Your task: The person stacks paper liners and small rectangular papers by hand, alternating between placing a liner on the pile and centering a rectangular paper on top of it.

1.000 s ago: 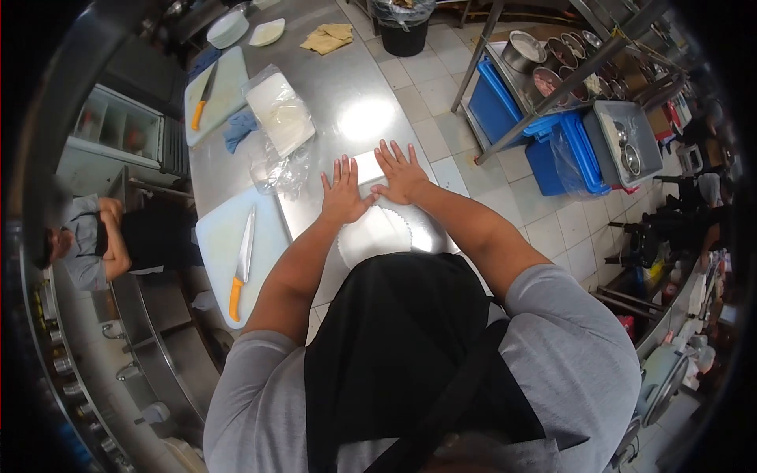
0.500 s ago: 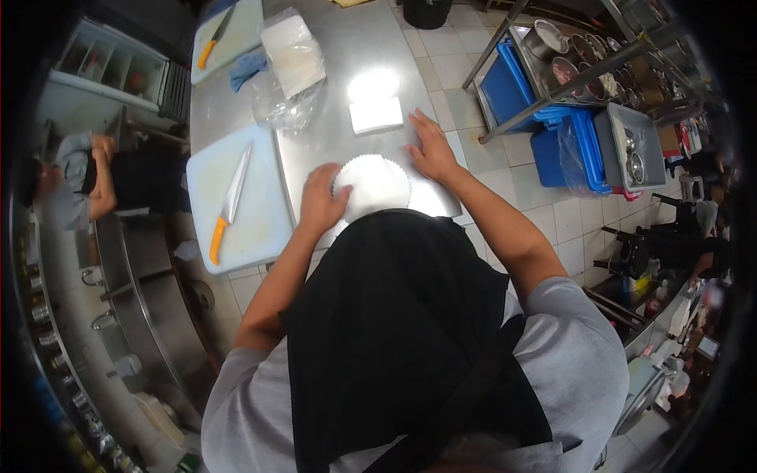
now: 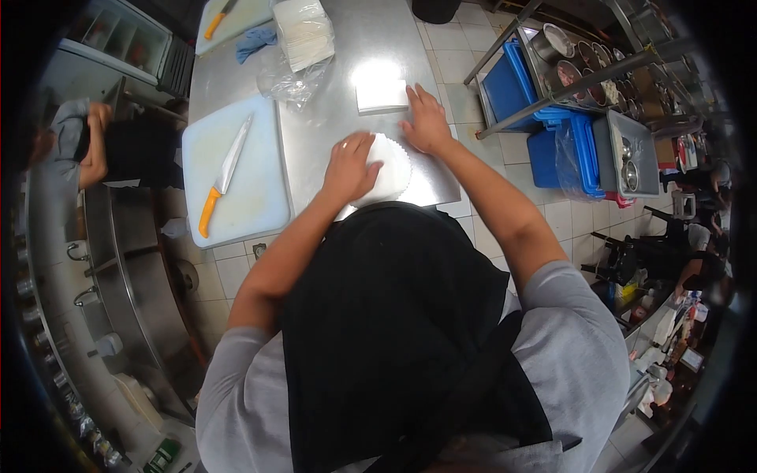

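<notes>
1. The left hand point(image 3: 351, 167) lay over the left part of a white scalloped paper round point(image 3: 392, 169); its grip was loose, thumb apart from the fingers, and whether it pinched any paper could not be told.
2. The right hand point(image 3: 426, 120) had an open grip holding nothing, its fingertips at the right edge of a white rectangular pad point(image 3: 382, 96), touching or just beside it.
3. The paper round sat on the metal table point(image 3: 394, 39) near the black apron point(image 3: 394, 331), with the pad just beyond.
4. To the left, a yellow-handled knife point(image 3: 229, 169) rested on a chopping board point(image 3: 260, 189).
5. Beyond that board lay a blue cloth point(image 3: 254, 45).
</notes>
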{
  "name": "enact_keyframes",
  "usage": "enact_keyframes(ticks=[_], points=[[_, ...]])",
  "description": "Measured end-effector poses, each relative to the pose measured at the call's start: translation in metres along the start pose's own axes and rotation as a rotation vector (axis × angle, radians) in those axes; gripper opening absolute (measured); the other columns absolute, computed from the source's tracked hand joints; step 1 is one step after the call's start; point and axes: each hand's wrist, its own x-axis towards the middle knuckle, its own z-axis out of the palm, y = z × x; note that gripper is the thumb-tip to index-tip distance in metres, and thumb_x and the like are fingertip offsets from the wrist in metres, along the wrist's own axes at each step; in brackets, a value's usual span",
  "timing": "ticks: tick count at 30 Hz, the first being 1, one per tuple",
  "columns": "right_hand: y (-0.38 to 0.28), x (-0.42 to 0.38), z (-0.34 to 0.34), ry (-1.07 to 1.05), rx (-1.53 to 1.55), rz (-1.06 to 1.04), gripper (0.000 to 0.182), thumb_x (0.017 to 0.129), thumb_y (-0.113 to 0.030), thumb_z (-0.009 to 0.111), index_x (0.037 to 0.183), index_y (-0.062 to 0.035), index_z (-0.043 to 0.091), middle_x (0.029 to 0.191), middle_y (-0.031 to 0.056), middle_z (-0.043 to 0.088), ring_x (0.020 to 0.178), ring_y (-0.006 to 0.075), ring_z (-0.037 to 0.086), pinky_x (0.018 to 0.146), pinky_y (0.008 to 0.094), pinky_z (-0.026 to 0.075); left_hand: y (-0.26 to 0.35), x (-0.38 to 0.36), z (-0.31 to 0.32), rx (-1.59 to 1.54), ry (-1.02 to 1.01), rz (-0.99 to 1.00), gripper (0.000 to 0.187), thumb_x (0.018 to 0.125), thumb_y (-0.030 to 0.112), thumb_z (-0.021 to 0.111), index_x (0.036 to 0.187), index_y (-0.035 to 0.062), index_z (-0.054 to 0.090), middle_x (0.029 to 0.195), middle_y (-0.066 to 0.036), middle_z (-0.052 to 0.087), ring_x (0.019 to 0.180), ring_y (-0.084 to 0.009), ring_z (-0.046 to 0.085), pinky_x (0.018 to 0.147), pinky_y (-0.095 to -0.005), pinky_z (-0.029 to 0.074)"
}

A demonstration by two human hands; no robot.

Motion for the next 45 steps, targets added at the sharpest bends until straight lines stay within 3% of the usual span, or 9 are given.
enact_keyframes(ticks=[4,6,12,17,22,31,37,39,45], points=[[-0.007,0.019,-0.018,-0.331,-0.336,-0.127,0.095,0.093,-0.035,0.072,0.166,-0.0048,0.020,0.173,0.0211,0.018,0.160,0.0360,0.019,0.128,0.0535,0.023,-0.019,0.066,0.024,0.151,-0.080,0.013,0.074,0.096,0.029,0.066,0.155,-0.0047,0.039,0.161,-0.024,0.041,0.152,-0.0390,0.035,0.124,-0.0571,0.025],[-0.011,0.025,-0.023,-0.387,-0.374,-0.154,0.095,0.093,-0.036,0.071,0.166,-0.0049,0.019,0.173,0.0201,0.017,0.161,0.0349,0.017,0.129,0.0534,0.021,-0.025,0.085,0.032,0.330,-0.249,-0.051,0.084,0.100,0.040,0.059,0.163,-0.0043,0.023,0.171,-0.023,0.023,0.161,-0.0364,0.018,0.128,-0.0571,0.017],[-0.002,0.029,-0.013,-0.448,-0.346,-0.105,0.089,0.097,-0.032,0.068,0.167,-0.0066,0.019,0.174,0.0180,0.018,0.161,0.0329,0.016,0.130,0.0529,0.018,-0.023,0.094,0.030,0.381,-0.487,-0.190,0.089,0.103,0.051,0.051,0.166,-0.0003,0.016,0.175,-0.018,0.014,0.163,-0.0316,0.010,0.130,-0.0596,0.009],[-0.005,0.046,-0.019,-0.322,-0.277,-0.065,0.076,0.095,-0.027,0.072,0.161,-0.0132,0.038,0.169,0.0188,0.028,0.159,0.0330,0.024,0.129,0.0520,0.020,-0.027,0.101,0.028,0.369,-0.487,-0.199,0.086,0.101,0.049,0.054,0.165,0.0009,0.021,0.174,-0.018,0.020,0.162,-0.0324,0.016,0.127,-0.0668,0.010],[0.005,0.066,-0.010,-0.266,-0.260,-0.159,0.044,0.091,-0.025,0.076,0.134,-0.0153,0.069,0.155,0.0153,0.050,0.149,0.0316,0.039,0.125,0.0496,0.026,-0.026,0.106,0.023,0.337,-0.474,-0.240,0.079,0.100,0.044,0.056,0.163,0.0036,0.031,0.172,-0.014,0.026,0.160,-0.0299,0.022,0.124,-0.0732,0.009],[0.009,0.060,-0.010,-0.244,-0.199,-0.178,0.027,0.089,-0.022,0.074,0.115,-0.0132,0.075,0.145,0.0140,0.059,0.144,0.0306,0.046,0.121,0.0518,0.029,-0.035,0.091,0.032,0.393,-0.261,-0.102,0.071,0.096,0.031,0.061,0.158,0.0037,0.040,0.167,-0.015,0.037,0.156,-0.0338,0.031,0.121,-0.0752,0.013],[0.014,0.049,-0.008,-0.096,-0.121,-0.151,0.032,0.087,-0.020,0.075,0.118,-0.0122,0.072,0.144,0.0149,0.059,0.142,0.0319,0.047,0.120,0.0528,0.030,-0.025,0.090,0.017,0.360,-0.242,-0.094,0.068,0.095,0.031,0.064,0.155,0.0041,0.045,0.165,-0.016,0.040,0.155,-0.0336,0.033,0.123,-0.0719,0.012],[0.015,0.033,-0.015,0.022,-0.036,-0.129,0.033,0.086,-0.018,0.075,0.118,-0.0112,0.072,0.142,0.0155,0.060,0.139,0.0330,0.049,0.117,0.0531,0.032,-0.019,0.078,0.003,0.153,0.019,-0.010,0.053,0.093,0.024,0.068,0.141,0.0028,0.058,0.148,-0.018,0.055,0.140,-0.0357,0.049,0.119,-0.0608,0.032],[0.032,-0.077,0.013,0.074,0.304,-0.029,0.033,0.080,-0.014,0.076,0.112,-0.0097,0.070,0.127,0.0154,0.063,0.123,0.0388,0.056,0.105,0.0496,0.044,-0.019,-0.017,-0.015,-0.236,-0.085,-0.001,0.031,0.083,0.019,0.082,0.108,0.0050,0.069,0.111,-0.016,0.067,0.108,-0.0375,0.063,0.095,-0.0450,0.051]])
